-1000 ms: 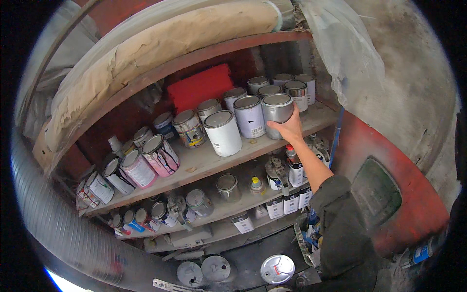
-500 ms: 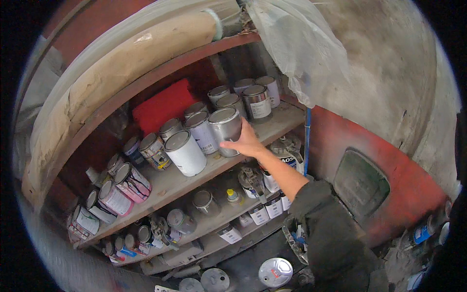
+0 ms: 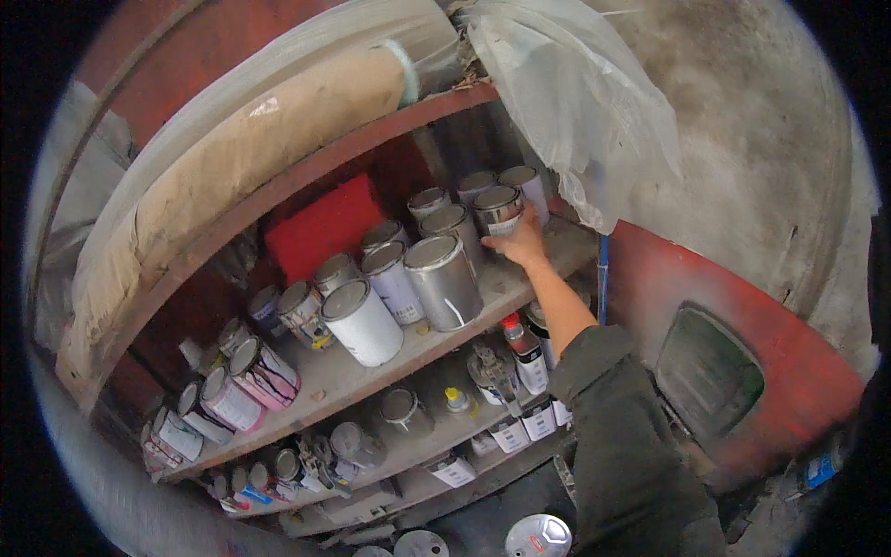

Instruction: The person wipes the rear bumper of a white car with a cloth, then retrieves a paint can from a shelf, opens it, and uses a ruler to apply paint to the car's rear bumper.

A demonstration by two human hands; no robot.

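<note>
My right hand [image 3: 522, 245] reaches to the right end of the top shelf. Its thumb lies across the front of a silver paint can [image 3: 498, 201] and its fingers wrap round the can's right side. Left of this hand, a larger bare metal can [image 3: 444, 283] stands near the shelf's front edge. Beside that can are a white paint can [image 3: 363, 325] and a can with a pale lilac label [image 3: 393, 286]. More lidded cans, one of them a grey-topped can [image 3: 449, 226], stand just behind. My left hand is out of view.
Dripped paint cans [image 3: 264, 371] line the shelf's left end. A red panel [image 3: 325, 227] leans at the back. Plastic sheeting [image 3: 575, 102] hangs by the right corner. On the lower shelf [image 3: 371, 464] stand more cans, bottles and spray guns. A red car door [image 3: 742, 343] stands at right.
My right hand has let go of the bare metal can, now standing by the shelf edge. It has moved right and back to another silver can. The view has shifted slightly.
</note>
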